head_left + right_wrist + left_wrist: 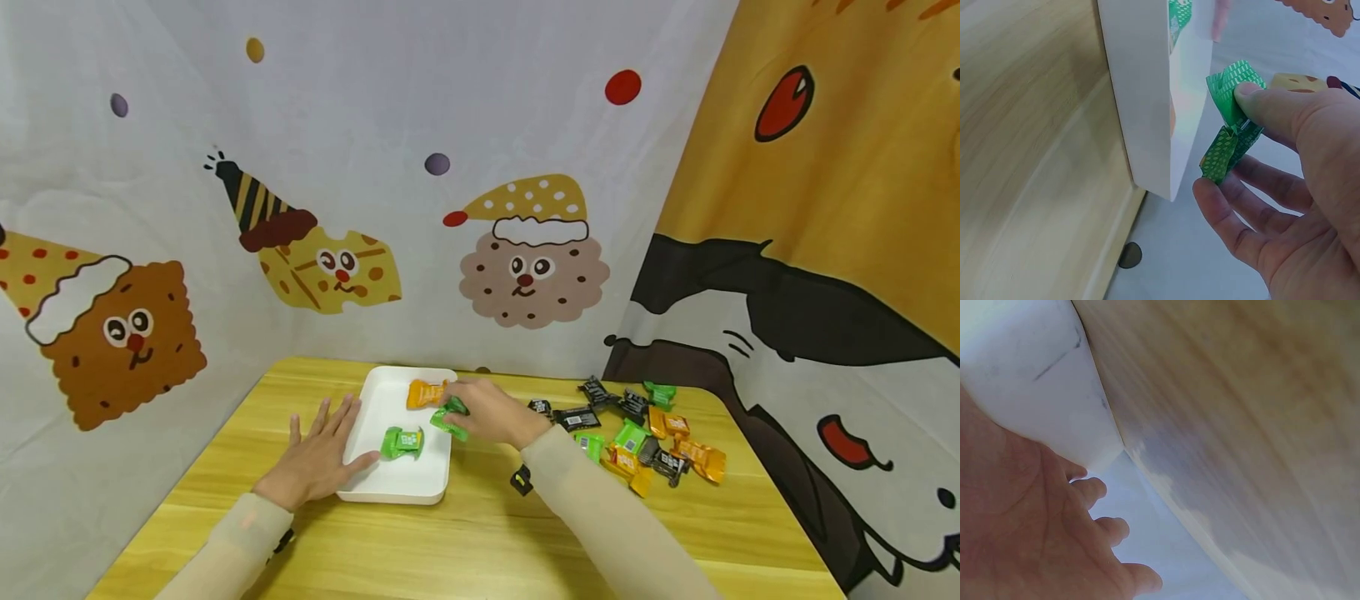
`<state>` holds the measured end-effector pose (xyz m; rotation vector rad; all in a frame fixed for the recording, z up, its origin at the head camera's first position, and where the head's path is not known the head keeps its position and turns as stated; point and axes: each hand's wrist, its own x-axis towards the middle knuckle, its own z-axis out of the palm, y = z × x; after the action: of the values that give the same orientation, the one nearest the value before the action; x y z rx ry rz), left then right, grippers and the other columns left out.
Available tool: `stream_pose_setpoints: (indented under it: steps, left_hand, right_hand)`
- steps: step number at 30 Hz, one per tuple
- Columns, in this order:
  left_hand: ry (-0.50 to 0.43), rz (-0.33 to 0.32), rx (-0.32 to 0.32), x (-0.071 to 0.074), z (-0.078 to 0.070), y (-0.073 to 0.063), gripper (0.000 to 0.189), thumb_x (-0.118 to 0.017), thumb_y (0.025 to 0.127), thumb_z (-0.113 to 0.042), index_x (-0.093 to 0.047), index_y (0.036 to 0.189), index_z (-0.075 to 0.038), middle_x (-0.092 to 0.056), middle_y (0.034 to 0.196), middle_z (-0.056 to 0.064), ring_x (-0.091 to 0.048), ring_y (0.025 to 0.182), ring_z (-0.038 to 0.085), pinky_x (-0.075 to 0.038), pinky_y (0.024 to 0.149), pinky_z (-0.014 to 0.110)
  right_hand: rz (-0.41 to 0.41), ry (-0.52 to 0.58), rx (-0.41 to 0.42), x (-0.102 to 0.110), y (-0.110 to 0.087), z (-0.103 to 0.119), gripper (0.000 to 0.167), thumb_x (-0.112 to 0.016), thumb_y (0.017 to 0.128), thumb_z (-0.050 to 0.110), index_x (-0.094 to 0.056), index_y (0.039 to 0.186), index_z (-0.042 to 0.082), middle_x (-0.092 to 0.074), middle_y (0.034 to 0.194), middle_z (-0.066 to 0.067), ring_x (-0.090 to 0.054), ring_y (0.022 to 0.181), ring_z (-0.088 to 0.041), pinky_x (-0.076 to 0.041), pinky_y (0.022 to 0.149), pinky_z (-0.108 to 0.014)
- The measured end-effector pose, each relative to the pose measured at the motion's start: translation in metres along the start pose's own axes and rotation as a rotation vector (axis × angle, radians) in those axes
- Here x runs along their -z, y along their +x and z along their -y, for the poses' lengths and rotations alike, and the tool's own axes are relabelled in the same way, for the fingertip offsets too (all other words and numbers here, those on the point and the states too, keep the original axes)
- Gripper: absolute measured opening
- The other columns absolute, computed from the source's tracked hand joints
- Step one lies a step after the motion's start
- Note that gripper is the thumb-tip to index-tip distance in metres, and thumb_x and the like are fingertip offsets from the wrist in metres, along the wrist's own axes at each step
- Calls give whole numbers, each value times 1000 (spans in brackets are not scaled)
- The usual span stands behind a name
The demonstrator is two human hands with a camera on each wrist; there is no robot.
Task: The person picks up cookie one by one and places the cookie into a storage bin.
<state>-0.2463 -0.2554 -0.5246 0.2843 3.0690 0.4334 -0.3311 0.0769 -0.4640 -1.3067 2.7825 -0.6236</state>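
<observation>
A white tray (390,483) stands on the table, holding an orange-wrapped candy (423,394) near its far end and a green-wrapped candy (402,442) closer to me. My right hand (487,410) is over the tray's right rim and pinches another green-wrapped candy (450,419) between thumb and fingers; the right wrist view shows this crinkled green wrapper (1232,119) clearly. At the tray's left side, my left hand (318,458) lies with fingers spread and straight, its thumb reaching over the near-left rim. In the left wrist view the palm (1029,519) shows beside the tray wall (1054,387).
On the right of the wooden table (480,542) lies a loose pile of several wrapped candies: black (576,418), green (632,435) and orange (701,460). A white cloth (390,108) with cartoon prints hangs behind the table, and a brown printed one (750,183) at the right.
</observation>
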Motion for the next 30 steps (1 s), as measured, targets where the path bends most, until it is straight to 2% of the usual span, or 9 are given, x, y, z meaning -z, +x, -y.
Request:
stream_pose_setpoints:
  steps: [8,16,22,30]
  left_hand:
    - [3,9,-1,2,0,0,110,-61,112,-74,-19,187,-6,-18,196,21,-9,180,58,-5,132,97]
    - [4,19,2,2,-1,-1,110,-61,112,-74,-19,187,-6,-17,196,21,-9,181,58,-4,132,97]
    - [5,14,-1,3,-1,-1,110,-62,112,-73,-19,187,-6,-18,196,21,-10,181,58,-4,132,97]
    - [10,26,4,4,-3,-1,110,-61,112,-74,-19,187,-5,-17,196,21,-9,181,59,-4,132,97]
  right_hand:
    - [47,-48,8,-4,19,6,27,-82,113,25,-82,136,12,-84,130,-3,-77,113,-13,-66,97,-22]
    - [101,-96,-4,-8,38,11,23,-82,112,24,-85,133,15,-86,129,-2,-75,110,-9,-64,95,-18]
    - [140,-137,-18,-10,49,13,23,-85,110,25,-85,130,14,-86,126,-2,-77,109,-11,-65,95,-20]
    - [179,-152,-54,-16,57,12,23,-86,109,24,-85,130,15,-85,129,1,-76,115,-11,-64,103,-22]
